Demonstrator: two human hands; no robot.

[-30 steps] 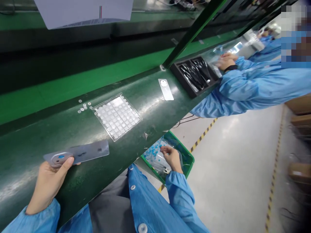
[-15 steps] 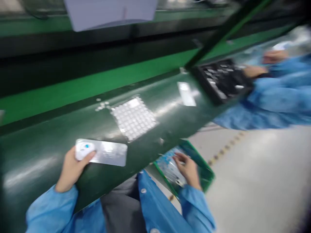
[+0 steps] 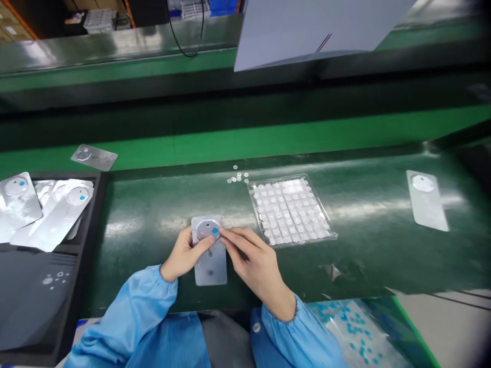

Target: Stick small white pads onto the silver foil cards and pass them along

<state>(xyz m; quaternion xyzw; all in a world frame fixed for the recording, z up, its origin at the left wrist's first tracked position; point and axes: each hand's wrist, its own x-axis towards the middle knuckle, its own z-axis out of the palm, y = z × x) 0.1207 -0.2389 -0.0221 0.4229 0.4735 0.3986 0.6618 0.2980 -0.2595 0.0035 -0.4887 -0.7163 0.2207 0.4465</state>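
Observation:
A silver phone back panel (image 3: 210, 268) with a large round camera ring stands lengthwise over the bench in my left hand (image 3: 185, 255). The left thumb lies across its face just below the ring, and the other fingers are behind it. A small blue dot (image 3: 215, 230) marks the lower right of the ring. Against the panel's right edge, beside that dot, the thumb and forefinger of my right hand (image 3: 255, 263) come together in a pinch. Whatever is between those fingertips is too small to make out.
Right of my hands lies a clear tray (image 3: 334, 236) of small white round parts, with several loose ones (image 3: 239, 177) behind it. Another panel (image 3: 427, 202) lies far right. At left, a black box (image 3: 86, 245) holds more panels. A green bin (image 3: 416, 332) with blue bits stands below.
My right hand has come up from the green bin to the panel. The panel has turned from sideways to lengthwise. My view has swung left, bringing the black box into sight.

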